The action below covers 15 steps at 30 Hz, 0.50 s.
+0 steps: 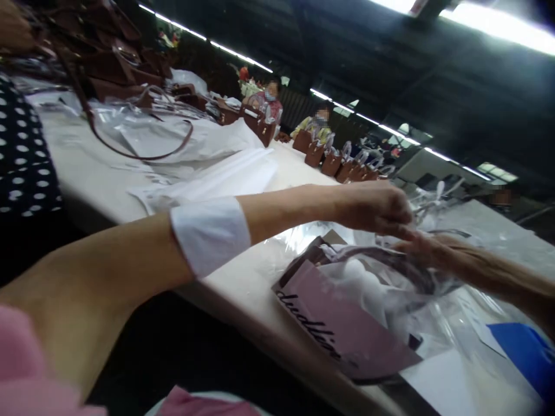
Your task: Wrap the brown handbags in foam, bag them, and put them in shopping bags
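Note:
A handbag with dark handles (381, 254) stands tilted on the table in front of me, with white stuffing (358, 277) around its top. Its near side is a pinkish panel (333, 318) with black script lettering. Clear plastic (446, 312) lies about the bag's right side and rises behind it. My left hand (377, 208) reaches across from the left above the handles, fingers curled closed on the plastic. Coming from the right edge, my right hand (429, 251) meets its fingertips, pinched at the plastic over the handles. Blur hides the exact grip.
Brown handbags are piled (108, 63) at the back left; a strap (143, 156) trails onto white sheets (217, 173). More bags (333, 162) line the far table edge. A person in polka dots (26, 150) stands left; others sit beyond. A blue piece (520, 352) lies right.

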Motion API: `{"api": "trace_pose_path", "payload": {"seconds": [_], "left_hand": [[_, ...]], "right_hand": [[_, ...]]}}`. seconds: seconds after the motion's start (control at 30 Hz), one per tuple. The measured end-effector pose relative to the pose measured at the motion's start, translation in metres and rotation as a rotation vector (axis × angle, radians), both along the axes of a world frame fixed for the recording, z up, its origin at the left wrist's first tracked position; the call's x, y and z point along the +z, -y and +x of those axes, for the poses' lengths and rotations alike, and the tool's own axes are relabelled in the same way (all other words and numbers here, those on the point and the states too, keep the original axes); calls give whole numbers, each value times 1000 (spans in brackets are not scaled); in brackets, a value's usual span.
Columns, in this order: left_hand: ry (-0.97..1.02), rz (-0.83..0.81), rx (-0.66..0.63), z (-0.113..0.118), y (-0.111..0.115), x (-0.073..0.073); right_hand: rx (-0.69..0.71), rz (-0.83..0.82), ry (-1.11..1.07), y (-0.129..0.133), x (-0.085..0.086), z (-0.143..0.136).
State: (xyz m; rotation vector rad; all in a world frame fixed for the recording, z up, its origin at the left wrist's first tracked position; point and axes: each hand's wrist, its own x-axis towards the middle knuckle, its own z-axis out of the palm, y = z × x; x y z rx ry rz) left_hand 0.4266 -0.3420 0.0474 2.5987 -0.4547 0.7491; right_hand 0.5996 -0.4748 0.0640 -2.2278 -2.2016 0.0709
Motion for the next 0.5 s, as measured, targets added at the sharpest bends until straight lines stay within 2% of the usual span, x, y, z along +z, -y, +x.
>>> {"api": "trace_pose_path", "payload": {"seconds": [0.07, 0.13, 0.17, 0.23, 0.33, 0.4, 0.5], "left_hand": [[17, -3, -14, -4, 1, -2], [14, 48, -1, -8, 3, -1], [8, 80, 13, -9, 5, 0], [-11, 133, 32, -11, 7, 1], [-22, 164, 63, -11, 7, 0], [-23, 173, 79, -11, 6, -1], [-14, 179, 84, -12, 10, 4]], "right_hand": [[-104, 170, 23, 2, 6, 8], [-156, 395, 206, -4, 8, 18], [-178, 437, 298, -9, 6, 23], [-219, 277, 363, -19, -2, 31], [-246, -17, 286, -29, -12, 37], [-209, -35, 270, -27, -10, 34], [-145, 110, 263, -14, 9, 26]]}}
